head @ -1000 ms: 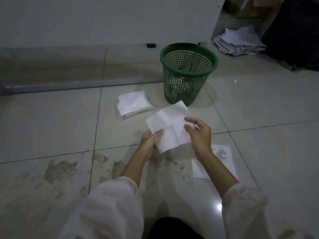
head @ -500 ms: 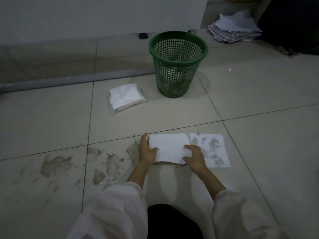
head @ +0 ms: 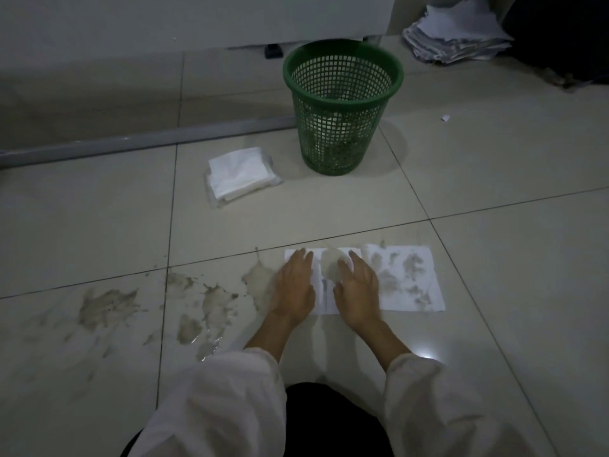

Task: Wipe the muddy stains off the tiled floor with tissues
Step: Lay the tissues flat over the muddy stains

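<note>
Nearest the camera we note two loose white sleeves (head: 224, 400) and a dark garment between them, low in the head view. The forearms run forward from the cuffs to the pale glossy tiled floor (head: 494, 258).

Our left hand (head: 294, 285) lies palm down, fingers spread flat, on the left part of a white rectangular tissue sheet (head: 321, 301) laid on the tile. Our right hand (head: 357, 288) lies just beside it, likewise flat and spread, pressing the same sheet; neither hand pinches anything. Between the two sets of fingers a damp grey patch shows through the paper. Both hands are slightly blurred.

Touching the right side of that sheet, a second white flat tissue (head: 408, 278) lies on the floor, blotched with brown-grey marks; which one overlaps the other we cannot tell.

To the left of the hands, brown muddy stains (head: 211, 298) spread over two tiles, with a wet sheen at their near edge.

Farther on, a stack of clean white folded tissues (head: 239, 174) sits in clear wrapping on the floor. Just right of it stands an upright green plastic mesh wastebasket (head: 341, 127) holding some crumpled material. A grey metal bar (head: 148, 140) runs along the floor at left. At far right, a heap of loose white papers (head: 458, 34) lies by a pale panel.
</note>
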